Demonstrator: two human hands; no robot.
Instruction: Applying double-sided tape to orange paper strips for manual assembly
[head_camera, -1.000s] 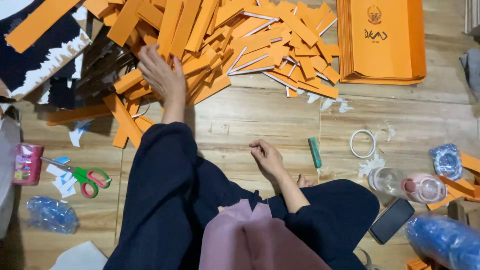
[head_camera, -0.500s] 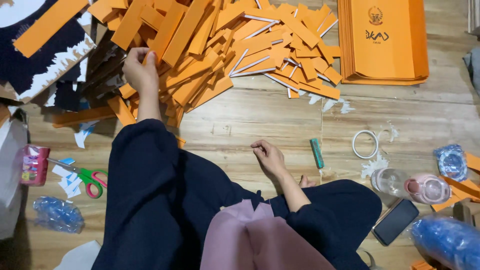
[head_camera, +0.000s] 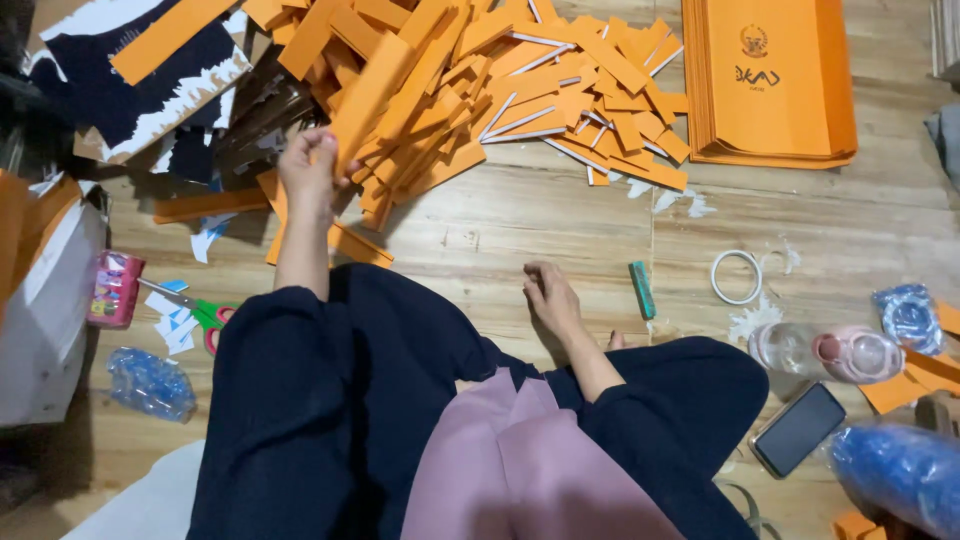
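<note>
My left hand (head_camera: 307, 172) is raised over the wooden floor and grips a long orange cardboard strip (head_camera: 372, 88) by its lower end, lifting it out of a big pile of orange strips (head_camera: 520, 90). My right hand (head_camera: 549, 296) rests on the floor beside my knee, fingers loosely curled, holding nothing. A small teal cutter (head_camera: 641, 289) lies just to its right. My legs in dark trousers fill the bottom of the head view.
A stack of orange folded sheets (head_camera: 770, 85) lies at the top right. Green-handled scissors (head_camera: 205, 315), a pink box (head_camera: 113, 290), a tape ring (head_camera: 737, 277), a bottle (head_camera: 830, 350) and a phone (head_camera: 798, 429) lie around me. Dark paper scraps (head_camera: 140, 90) sit top left.
My left hand has closed on an orange strip in the pile and lifted it up and to the right. My right hand has stayed on the floor.
</note>
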